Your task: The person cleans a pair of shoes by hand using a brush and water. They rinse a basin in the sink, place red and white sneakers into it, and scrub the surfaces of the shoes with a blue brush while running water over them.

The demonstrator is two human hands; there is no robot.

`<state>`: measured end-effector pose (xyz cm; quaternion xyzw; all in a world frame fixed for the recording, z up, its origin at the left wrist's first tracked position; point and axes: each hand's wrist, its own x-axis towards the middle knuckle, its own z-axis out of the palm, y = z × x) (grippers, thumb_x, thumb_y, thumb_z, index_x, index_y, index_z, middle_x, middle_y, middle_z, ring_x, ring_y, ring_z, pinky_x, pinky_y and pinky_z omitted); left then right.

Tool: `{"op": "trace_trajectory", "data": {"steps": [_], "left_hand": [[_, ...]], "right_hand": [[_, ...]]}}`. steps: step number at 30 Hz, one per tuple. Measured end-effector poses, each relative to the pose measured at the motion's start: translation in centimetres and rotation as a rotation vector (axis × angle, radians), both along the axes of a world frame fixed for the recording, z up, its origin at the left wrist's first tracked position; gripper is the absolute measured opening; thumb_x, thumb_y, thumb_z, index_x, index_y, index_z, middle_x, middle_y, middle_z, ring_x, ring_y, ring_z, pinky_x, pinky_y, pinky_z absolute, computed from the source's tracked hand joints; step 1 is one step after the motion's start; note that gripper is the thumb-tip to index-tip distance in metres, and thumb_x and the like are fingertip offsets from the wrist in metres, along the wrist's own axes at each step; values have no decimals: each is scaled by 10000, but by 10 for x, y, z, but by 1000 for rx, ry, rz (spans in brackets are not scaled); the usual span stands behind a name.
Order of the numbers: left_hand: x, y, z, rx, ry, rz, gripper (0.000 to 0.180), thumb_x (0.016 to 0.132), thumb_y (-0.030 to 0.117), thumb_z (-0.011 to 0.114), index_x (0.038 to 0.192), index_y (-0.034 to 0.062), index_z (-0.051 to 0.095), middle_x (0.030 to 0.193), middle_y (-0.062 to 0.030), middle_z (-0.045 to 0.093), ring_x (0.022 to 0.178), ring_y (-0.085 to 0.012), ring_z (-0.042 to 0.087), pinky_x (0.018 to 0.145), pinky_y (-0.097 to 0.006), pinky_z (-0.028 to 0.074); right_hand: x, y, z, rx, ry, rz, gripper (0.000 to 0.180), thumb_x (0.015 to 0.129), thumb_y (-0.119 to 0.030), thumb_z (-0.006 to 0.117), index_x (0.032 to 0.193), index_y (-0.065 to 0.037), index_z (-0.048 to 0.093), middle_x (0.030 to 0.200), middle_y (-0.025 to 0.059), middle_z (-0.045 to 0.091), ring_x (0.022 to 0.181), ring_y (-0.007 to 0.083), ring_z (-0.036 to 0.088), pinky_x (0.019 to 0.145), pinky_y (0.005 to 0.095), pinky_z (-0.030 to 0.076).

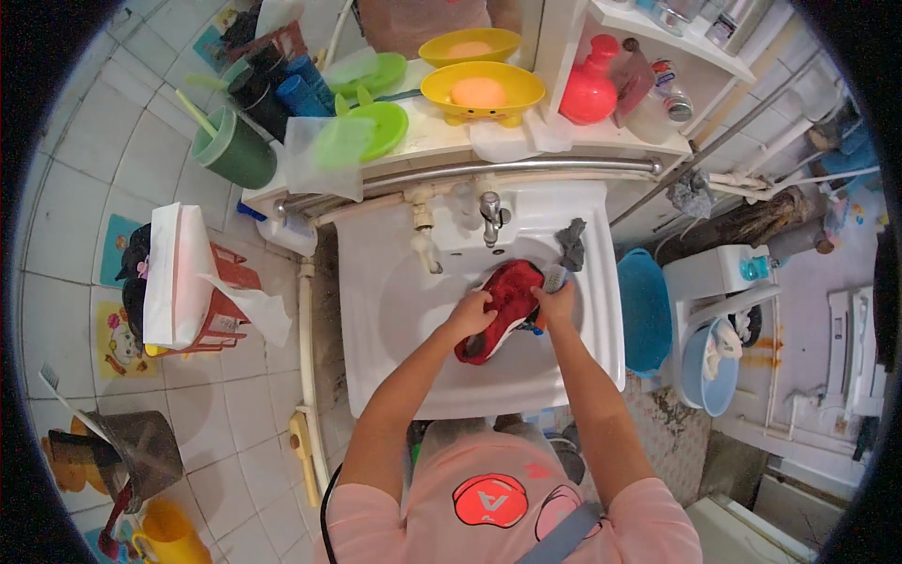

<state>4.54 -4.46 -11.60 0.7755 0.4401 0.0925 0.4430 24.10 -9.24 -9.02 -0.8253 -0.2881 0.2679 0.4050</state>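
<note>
A red shoe (510,299) with a pale sole edge is tilted over the white sink basin (399,310). My left hand (473,314) is closed around the shoe's left side, fingers on the red upper. On the shoe's other side, my right hand (554,303) is closed on a small brush (554,276), whose pale bristled end sticks out above the fingers. That hand is close against the shoe; whether it touches it, I cannot tell. Something blue and orange shows just below the right hand, too small to name. The faucet (491,218) stands behind the shoe.
A dark grey rag (571,244) lies on the sink's back right corner. Above runs a metal rail (470,173) under a shelf with a yellow soap dish (482,92) and a red bottle (590,83). Tissues (177,273) hang at left; a blue basin (644,315) stands at right.
</note>
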Motion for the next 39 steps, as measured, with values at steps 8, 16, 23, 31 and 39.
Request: {"op": "trace_trajectory", "data": {"steps": [8,16,23,31,39], "left_hand": [[-6,15,20,105,-193,203,693,783,285,665,1340,49,328,1270,-218,447,1145,-336,470,960,-360,387],[-29,24,37,130,-197,316,456,819,162,607,1231,64,439,1096,-192,576,999,-335,566,857,-372,446],[-31,20,16,165,-41,360,440,815,202,577,1206,44,451,1082,-206,559,990,-367,537,834,-422,441],[-87,28,-4,178,-2,550,479,778,271,621,1167,35,473,1039,-210,575,957,-380,548,820,-434,443],[-73,30,13,107,9,500,559,774,283,638,1227,21,440,1084,-217,571,1002,-382,539,864,-418,434]], "right_hand": [[-5,17,13,191,554,329,494,652,-94,745,1069,11,503,967,128,617,845,228,593,742,337,474],[-70,25,71,369,-180,511,376,658,-136,720,992,-29,582,879,201,609,829,379,590,722,384,479],[-117,67,158,345,-101,804,439,655,-190,745,1024,-28,570,926,201,602,857,381,581,741,390,475],[-137,86,147,316,-284,950,448,613,-126,726,1006,12,565,893,236,599,834,389,585,732,395,484],[-111,98,148,210,-285,1073,439,641,-157,728,1001,17,547,819,239,616,780,388,603,686,409,488]]}}
